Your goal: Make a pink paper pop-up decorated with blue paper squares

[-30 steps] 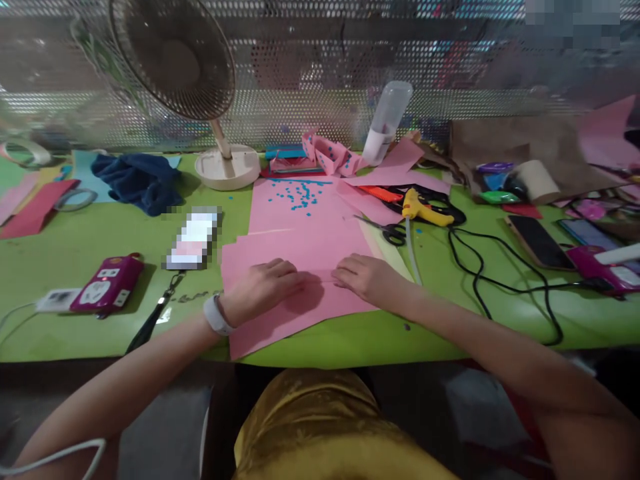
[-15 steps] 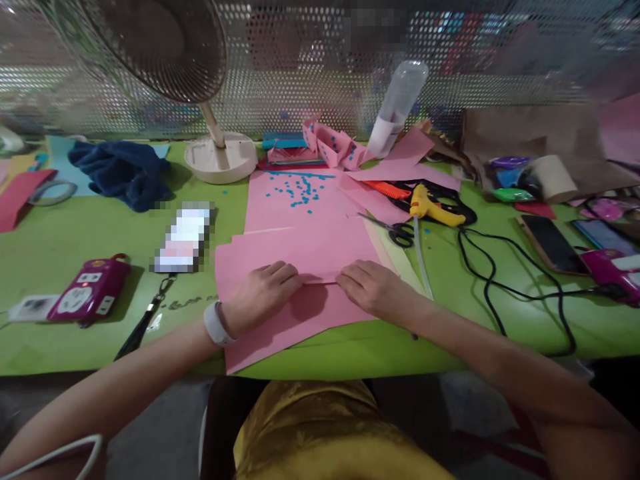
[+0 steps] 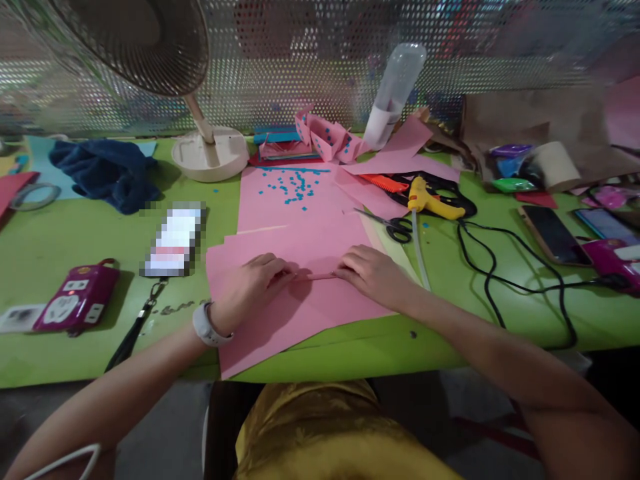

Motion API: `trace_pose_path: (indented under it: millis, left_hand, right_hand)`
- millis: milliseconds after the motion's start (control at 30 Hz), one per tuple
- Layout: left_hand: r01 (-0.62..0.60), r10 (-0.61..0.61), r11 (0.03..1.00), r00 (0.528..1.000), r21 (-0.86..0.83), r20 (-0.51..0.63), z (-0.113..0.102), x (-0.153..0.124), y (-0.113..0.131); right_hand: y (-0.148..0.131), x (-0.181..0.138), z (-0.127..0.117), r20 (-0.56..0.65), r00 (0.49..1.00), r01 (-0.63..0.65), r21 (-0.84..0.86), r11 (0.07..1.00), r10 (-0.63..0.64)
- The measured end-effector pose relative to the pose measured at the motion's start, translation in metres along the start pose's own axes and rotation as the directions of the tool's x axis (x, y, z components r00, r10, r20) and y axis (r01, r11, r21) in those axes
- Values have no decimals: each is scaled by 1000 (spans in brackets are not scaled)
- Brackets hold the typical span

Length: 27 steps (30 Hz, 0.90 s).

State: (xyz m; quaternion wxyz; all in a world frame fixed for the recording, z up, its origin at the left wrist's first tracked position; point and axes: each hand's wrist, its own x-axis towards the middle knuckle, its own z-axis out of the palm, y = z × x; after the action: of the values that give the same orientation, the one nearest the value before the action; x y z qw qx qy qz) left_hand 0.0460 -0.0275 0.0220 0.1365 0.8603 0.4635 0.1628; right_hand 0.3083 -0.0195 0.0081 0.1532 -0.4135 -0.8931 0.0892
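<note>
My left hand and my right hand are both closed, pinching the two ends of a narrow pink paper strip. The strip lies level between my fingertips, which hide its ends. Beneath it, pink paper sheets lie overlapped on the table, one corner near the front edge. Farther back, small blue paper pieces are scattered on pink paper. Scissors with black handles lie beyond my right hand, near a yellow glue gun with a glue stick in it.
On the green table, a phone and a magenta power strip lie at left. A fan and a plastic bottle stand at the back. Black cable loops at right beside another phone.
The pink paper between my hands now shows as a narrow strip, where before it appeared as a wider flap with a shadow below. My fingertips have shifted slightly. The camera view has moved a little.
</note>
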Motion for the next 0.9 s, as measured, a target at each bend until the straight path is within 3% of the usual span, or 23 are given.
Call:
trace_pose_path:
  millis: [100,200,267,467,900]
  left_hand:
    - [-10,17,990,999,142,-51,0,-3,4]
    - [-162,196,938,977,305,-85,6,-10,18]
    - [-281,306,906,952,317,-30,15,-14,29]
    - [-248,251,935,968,253,21,38,-16,35]
    - [-141,124,959,989,247,84,40,-17,40]
  right_hand:
    - [0,2,-1,12,1000,-22,18,1000,22]
    - [1,3,0,19,999,-27,34,999,26]
    - [0,3,0,14,999,-31,43,999,31]
    - [0,4,0,-4,999,-40,64,997,41]
    - [2,3,2,-10,998,-57,107,993,58]
